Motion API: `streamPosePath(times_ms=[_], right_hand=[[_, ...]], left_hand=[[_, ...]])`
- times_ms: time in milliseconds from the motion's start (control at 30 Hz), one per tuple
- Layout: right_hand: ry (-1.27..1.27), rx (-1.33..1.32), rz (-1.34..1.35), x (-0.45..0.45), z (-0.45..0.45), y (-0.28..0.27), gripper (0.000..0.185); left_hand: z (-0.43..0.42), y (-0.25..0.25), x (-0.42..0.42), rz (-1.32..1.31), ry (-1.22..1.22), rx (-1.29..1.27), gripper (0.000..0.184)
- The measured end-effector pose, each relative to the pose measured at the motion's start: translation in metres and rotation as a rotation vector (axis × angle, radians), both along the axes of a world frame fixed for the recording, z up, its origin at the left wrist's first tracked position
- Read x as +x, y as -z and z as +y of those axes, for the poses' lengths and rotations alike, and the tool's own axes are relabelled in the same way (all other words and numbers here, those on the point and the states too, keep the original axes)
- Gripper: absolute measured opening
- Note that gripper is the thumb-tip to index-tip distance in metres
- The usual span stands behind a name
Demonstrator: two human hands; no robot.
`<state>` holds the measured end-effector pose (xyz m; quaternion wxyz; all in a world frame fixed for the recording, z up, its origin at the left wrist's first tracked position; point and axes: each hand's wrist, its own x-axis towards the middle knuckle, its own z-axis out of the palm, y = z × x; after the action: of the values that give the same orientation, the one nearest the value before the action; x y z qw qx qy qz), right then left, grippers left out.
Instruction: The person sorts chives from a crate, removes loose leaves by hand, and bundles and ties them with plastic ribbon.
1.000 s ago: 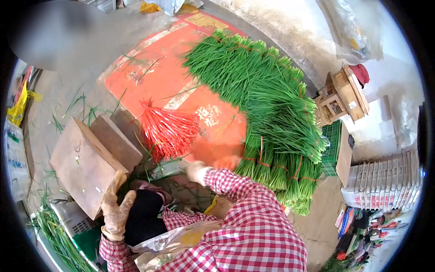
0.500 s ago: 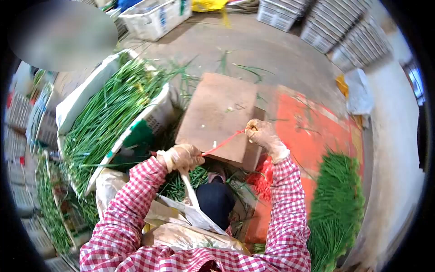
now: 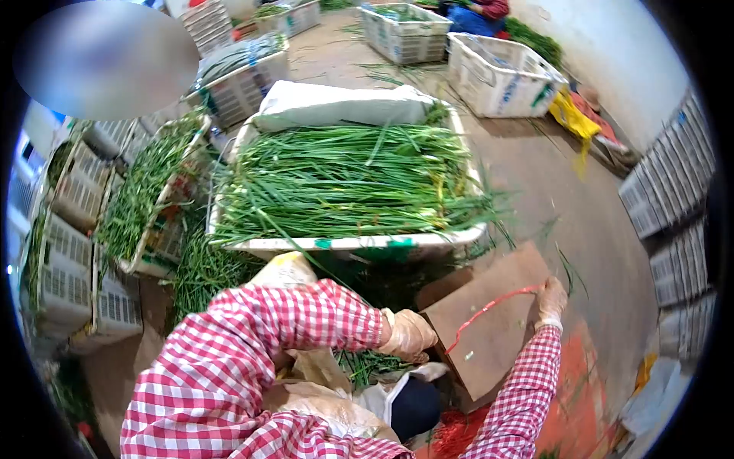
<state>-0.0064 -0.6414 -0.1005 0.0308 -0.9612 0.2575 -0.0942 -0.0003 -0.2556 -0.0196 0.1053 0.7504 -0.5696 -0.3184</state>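
Note:
A red tie strip [image 3: 489,307] runs in a curve over the brown board [image 3: 489,325]. Its upper right end is pinched in my right hand [image 3: 552,300], which wears a pale glove. My left hand [image 3: 410,335], also gloved, is closed at the board's left edge; what it holds, if anything, is hidden. In front of the board stands a large white crate [image 3: 352,243] filled with long green stalks [image 3: 344,180]. More red strips [image 3: 459,432] lie in a bundle below the board.
Crates of greens [image 3: 157,195] stand at the left, with others [image 3: 405,38] at the back. A yellow bag [image 3: 572,115] lies beside a white crate [image 3: 501,80]. Stacked crates [image 3: 669,176] line the right. A co-worker's red sleeve [image 3: 492,8] shows at the top.
The view has swung left toward the crate of greens. The red strip, stretched between both hands half a second ago, now curves over the board. My hands are farther right in view.

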Motion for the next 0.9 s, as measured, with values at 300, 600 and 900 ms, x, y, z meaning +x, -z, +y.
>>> streamPosePath(times_ms=[300,600,900], right_hand=[[0.367,0.012,0.290,0.005,-0.004,-0.011,0.028],[-0.196,0.103,-0.084,0.036,0.204,-0.115,0.025],[-0.439,0.232,-0.110,0.016,0.303,-0.092,0.032]], left_hand=[[0.159,-0.076,0.091,0.042,-0.424,-0.210,0.047],[0.214,-0.006,0.158,-0.348,-0.518,-0.463,0.062],[0.153,0.044,0.211,-0.476,-0.309,-0.162,0.110]])
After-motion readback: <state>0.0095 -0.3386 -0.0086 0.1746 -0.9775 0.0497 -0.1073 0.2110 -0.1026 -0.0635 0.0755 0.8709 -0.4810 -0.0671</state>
